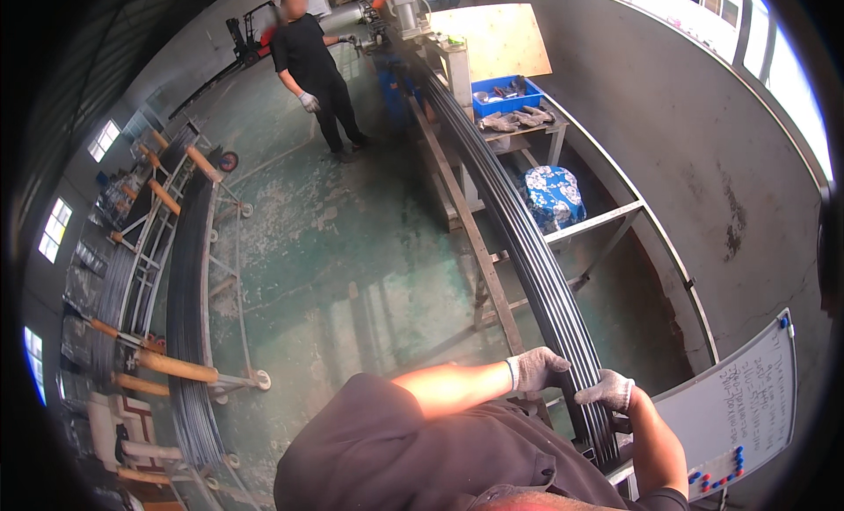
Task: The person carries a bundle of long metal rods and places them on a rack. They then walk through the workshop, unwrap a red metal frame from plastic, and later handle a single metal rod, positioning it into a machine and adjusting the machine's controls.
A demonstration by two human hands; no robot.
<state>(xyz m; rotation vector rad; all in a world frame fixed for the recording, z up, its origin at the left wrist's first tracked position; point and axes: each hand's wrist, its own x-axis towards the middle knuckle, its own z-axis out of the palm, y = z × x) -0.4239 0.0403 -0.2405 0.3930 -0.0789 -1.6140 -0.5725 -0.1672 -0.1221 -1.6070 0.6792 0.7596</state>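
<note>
A bundle of long, dark metal rods or narrow tubes (534,254) runs from the machine at the far end down to my body, resting on a steel frame. My left hand (538,369), in a grey-white work glove, is closed at the bundle's left edge, its fingertips partly hidden. On the right edge, my right hand (607,391), gloved alike, is closed with its thumb side over the top rods. Between the two hands several bright lines of light show along the rods.
A co-worker (312,72) stands at the machine (400,19), one gloved hand on it. Right of the bundle are a blue bin (483,109), gloves (519,118), a flowered stool (554,197) and a whiteboard (738,405). Wheeled racks (207,291) carry more rods at left.
</note>
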